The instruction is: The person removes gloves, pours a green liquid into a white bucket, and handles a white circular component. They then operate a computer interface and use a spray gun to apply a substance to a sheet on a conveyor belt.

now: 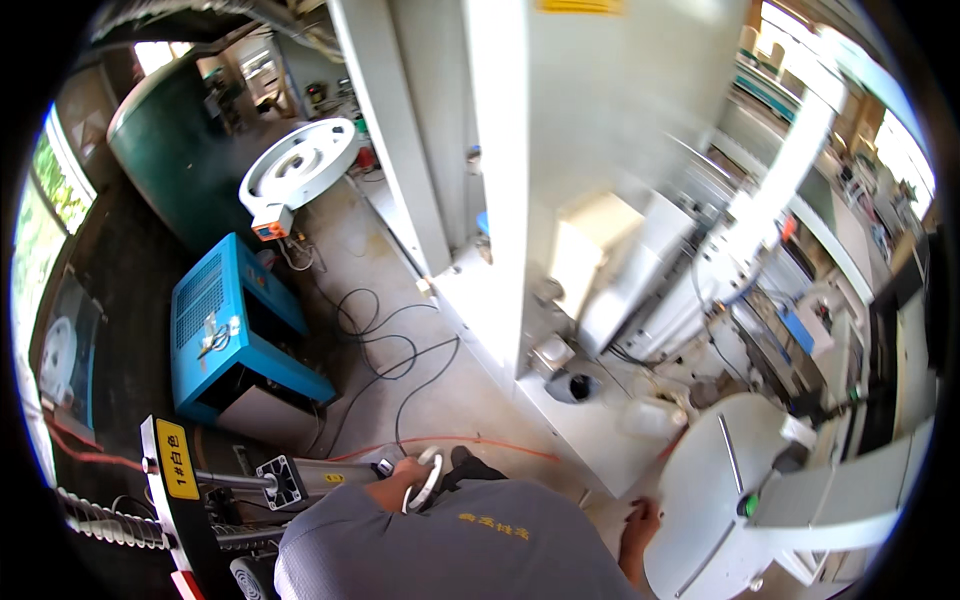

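My left hand (405, 470) is closed on a white ring-shaped thing (428, 482), low in front of my grey shirt. The ring's exact kind is unclear, and part of it is hidden by my fingers and the shirt. My right hand (643, 522) hangs at my right side with its fingers loosely bent and apart. I see nothing in it. Just to its right is a large pale round plate (712, 490) on a machine, with a dark slot and a metal rod across it. Whether the hand touches the plate's edge, I cannot tell.
A blue metal cabinet (215, 330) and a pale wheel-shaped part (300, 165) stand at left. Black cable (385, 360) loops over the floor, and an orange hose (480, 440) crosses it. A tall pale machine frame (505, 200) rises ahead. A dark-grey post (165, 510) stands close on my left.
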The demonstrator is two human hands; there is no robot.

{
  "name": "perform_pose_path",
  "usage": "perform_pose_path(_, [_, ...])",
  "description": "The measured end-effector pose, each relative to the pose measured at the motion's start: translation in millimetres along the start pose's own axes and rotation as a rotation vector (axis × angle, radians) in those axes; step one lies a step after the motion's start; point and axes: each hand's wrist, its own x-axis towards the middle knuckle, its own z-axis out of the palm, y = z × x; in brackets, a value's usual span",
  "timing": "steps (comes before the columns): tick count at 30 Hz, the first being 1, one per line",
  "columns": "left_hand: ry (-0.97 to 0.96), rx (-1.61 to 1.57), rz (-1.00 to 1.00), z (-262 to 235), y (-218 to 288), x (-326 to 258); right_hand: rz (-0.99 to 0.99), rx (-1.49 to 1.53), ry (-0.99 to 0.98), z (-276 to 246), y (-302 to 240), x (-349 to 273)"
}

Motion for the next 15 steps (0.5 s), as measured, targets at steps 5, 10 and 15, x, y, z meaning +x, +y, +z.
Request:
perform_pose_path(5, [-0.17,-0.066,0.039,-59,4,47,0.019,0.001,-0.474,140,-84,-4])
perform_pose_path(10, [-0.035,-0.124,0.058,-132,-22,103,-0.431,-0.103,-0.574,262,-120,23])
perform_pose_path(15, [0.077,-0.378,-0.008,-191,-82,149,-0.105,0.181,-0.916,391,-201,55])
